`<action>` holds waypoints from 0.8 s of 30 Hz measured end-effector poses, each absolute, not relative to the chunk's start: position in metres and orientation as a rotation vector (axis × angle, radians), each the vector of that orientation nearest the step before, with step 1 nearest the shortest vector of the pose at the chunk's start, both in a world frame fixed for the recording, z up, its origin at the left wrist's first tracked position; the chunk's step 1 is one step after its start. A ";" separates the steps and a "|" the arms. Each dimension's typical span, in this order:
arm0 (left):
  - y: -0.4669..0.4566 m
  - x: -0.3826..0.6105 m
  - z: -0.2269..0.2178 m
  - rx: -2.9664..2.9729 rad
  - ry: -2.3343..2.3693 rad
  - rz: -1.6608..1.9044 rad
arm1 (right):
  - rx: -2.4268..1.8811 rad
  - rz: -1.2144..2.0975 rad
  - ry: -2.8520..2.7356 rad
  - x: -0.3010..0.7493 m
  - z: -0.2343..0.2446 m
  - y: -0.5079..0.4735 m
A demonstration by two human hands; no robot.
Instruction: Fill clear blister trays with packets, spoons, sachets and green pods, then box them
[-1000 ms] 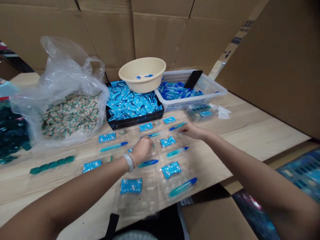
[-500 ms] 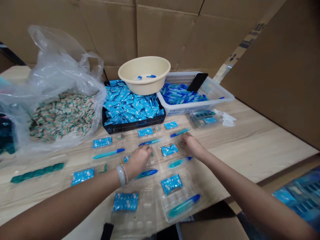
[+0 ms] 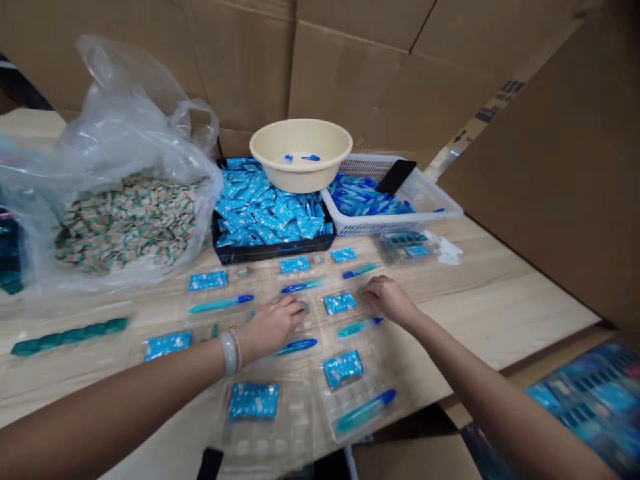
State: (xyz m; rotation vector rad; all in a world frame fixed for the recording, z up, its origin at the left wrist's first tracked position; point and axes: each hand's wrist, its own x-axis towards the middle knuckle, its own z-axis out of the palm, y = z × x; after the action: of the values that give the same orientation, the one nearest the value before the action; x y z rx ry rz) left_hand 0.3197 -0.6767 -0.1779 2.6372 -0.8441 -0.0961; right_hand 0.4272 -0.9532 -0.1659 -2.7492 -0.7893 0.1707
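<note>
My left hand (image 3: pixel 274 325) is over a clear plastic tray in the middle of the table, fingers curled down and closed at a small green-and-beige piece (image 3: pixel 307 308). A blue pen-shaped item (image 3: pixel 300 347) lies just below that hand. My right hand (image 3: pixel 391 297) is pinched at the right edge of the neighbouring tray; what its fingertips hold is hidden. Beside it lie a blue patterned packet (image 3: pixel 341 303) and a turquoise pen-shaped item (image 3: pixel 359 327). Nearer to me, another clear tray (image 3: pixel 350 403) carries a packet (image 3: pixel 343 369) and a pen-shaped item (image 3: pixel 367 411).
At the back stand a plastic bag of small pieces (image 3: pixel 125 230), a black box of blue packets (image 3: pixel 275 253), a cream basin (image 3: pixel 301 168) and a white basket of pen-shaped items (image 3: pixel 400 223). A closed clear pack (image 3: pixel 404 247) lies right; a green strip (image 3: pixel 70 337) left.
The view has shifted slightly. My left hand has flattened a little over its tray, its fingers still at the small piece. My right hand stays pinched, slightly lower beside its tray.
</note>
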 end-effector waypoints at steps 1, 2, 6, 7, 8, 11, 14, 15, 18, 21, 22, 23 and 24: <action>-0.673 0.318 -0.176 2.603 -0.821 -0.076 | -2.733 0.140 -0.714 0.428 -0.159 -0.955; -0.668 0.317 -0.173 2.560 -0.787 -0.045 | -2.712 0.094 -0.620 0.429 -0.151 -0.956; -0.627 0.311 -0.148 2.346 -0.436 0.149 | -2.499 -0.001 -0.301 0.428 -0.113 -0.921; -0.612 0.310 -0.140 2.277 -0.284 0.182 | -2.416 0.025 -0.309 0.427 -0.105 -0.898; -0.596 0.309 -0.133 2.190 -0.124 0.196 | -2.331 0.056 -0.360 0.426 -0.097 -0.868; -0.540 0.311 -0.117 1.793 0.273 0.142 | -2.166 0.117 -0.650 0.421 -0.079 -0.746; -0.475 0.319 -0.105 1.359 0.484 0.124 | -2.151 0.092 -0.912 0.409 -0.071 -0.606; -0.453 0.323 -0.100 1.275 0.523 0.141 | -2.135 0.050 -0.970 0.403 -0.073 -0.564; -0.394 0.329 -0.085 1.210 0.557 0.183 | -2.026 -0.035 -1.161 0.392 -0.091 -0.471; -0.348 0.325 -0.078 1.203 0.506 0.184 | -2.113 -0.022 -1.347 0.401 -0.117 -0.439; -0.336 0.321 -0.081 1.233 0.493 0.197 | -2.214 -0.037 -1.355 0.408 -0.124 -0.439; -0.326 0.317 -0.087 1.324 0.496 0.219 | -2.325 -0.056 -1.329 0.416 -0.129 -0.443; -0.318 0.313 -0.097 1.466 0.514 0.241 | -2.416 -0.058 -1.304 0.424 -0.134 -0.447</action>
State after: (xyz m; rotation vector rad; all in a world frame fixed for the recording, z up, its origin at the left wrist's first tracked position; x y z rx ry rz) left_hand 0.3125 -0.3180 -0.0968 1.4662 0.5142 0.2414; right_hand 0.4239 -0.4472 -0.1344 -2.4163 -1.3036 -0.0576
